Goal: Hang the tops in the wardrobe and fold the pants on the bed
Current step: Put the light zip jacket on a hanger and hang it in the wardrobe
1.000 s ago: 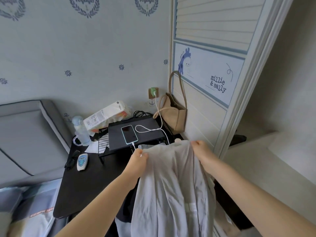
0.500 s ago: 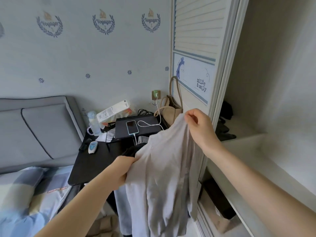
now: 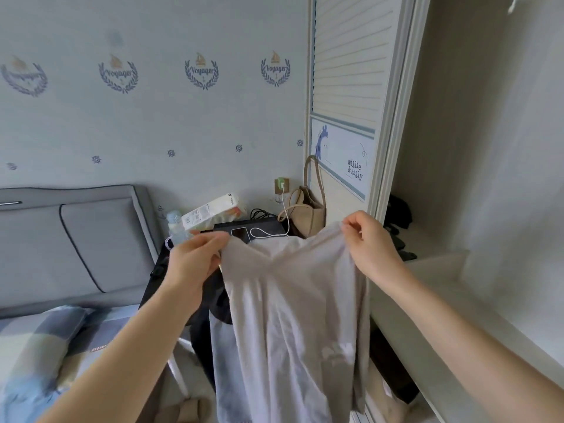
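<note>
A pale grey top (image 3: 293,306) hangs spread out in front of me, held up by its upper edge. My left hand (image 3: 195,261) pinches its left corner and my right hand (image 3: 369,242) pinches its right corner. Behind it, more dark and pale clothes (image 3: 213,315) hang off the edge of the black side table. The open wardrobe (image 3: 476,154) stands on the right with a white shelf (image 3: 433,300) inside. A hanger hook (image 3: 514,3) shows at the top right. The bed (image 3: 39,355), with a checked cover, lies at the lower left.
The black side table (image 3: 155,285) carries a phone on a cable (image 3: 239,232), a bottle (image 3: 175,227), a white box (image 3: 210,210) and a beige bag (image 3: 308,213). The slatted wardrobe door (image 3: 345,102) stands just behind. Dark items (image 3: 398,215) sit in the wardrobe.
Both hands have risen and moved apart, spreading the top wide between them. My view has lifted and turned right, so more of the open wardrobe shows.
</note>
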Action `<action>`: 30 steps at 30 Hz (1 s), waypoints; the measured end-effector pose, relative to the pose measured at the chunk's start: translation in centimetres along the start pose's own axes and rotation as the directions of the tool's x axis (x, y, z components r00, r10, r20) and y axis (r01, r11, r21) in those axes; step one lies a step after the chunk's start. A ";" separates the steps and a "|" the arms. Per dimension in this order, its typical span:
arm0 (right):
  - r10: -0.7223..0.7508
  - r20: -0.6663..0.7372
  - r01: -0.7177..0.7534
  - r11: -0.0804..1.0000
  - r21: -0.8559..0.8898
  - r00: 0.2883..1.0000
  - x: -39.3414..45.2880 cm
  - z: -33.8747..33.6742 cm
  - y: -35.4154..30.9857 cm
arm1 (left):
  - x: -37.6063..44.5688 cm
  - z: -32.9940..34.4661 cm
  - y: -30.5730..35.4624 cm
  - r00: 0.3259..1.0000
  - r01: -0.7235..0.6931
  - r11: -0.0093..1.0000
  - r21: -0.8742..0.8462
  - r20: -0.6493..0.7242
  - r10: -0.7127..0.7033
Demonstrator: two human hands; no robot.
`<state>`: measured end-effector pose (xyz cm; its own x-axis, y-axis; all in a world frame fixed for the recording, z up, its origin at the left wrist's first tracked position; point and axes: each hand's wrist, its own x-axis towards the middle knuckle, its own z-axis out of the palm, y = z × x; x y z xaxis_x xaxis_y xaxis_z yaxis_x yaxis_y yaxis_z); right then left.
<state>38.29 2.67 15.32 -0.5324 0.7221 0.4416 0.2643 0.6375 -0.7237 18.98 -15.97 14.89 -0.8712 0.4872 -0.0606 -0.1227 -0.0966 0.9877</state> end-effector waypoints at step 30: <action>0.296 0.243 -0.383 0.702 0.600 0.924 0.8 -1.7 -13.4 | 4.2 3.6 3.1 0.760 -0.613 0.340 0.713 0.649 0.009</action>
<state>35.71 -4.88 26.25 -0.6089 0.7906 0.0644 -0.0931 0.0094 -0.9956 16.59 -11.12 18.24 -0.3549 0.9332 0.0565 0.8312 0.2873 0.4759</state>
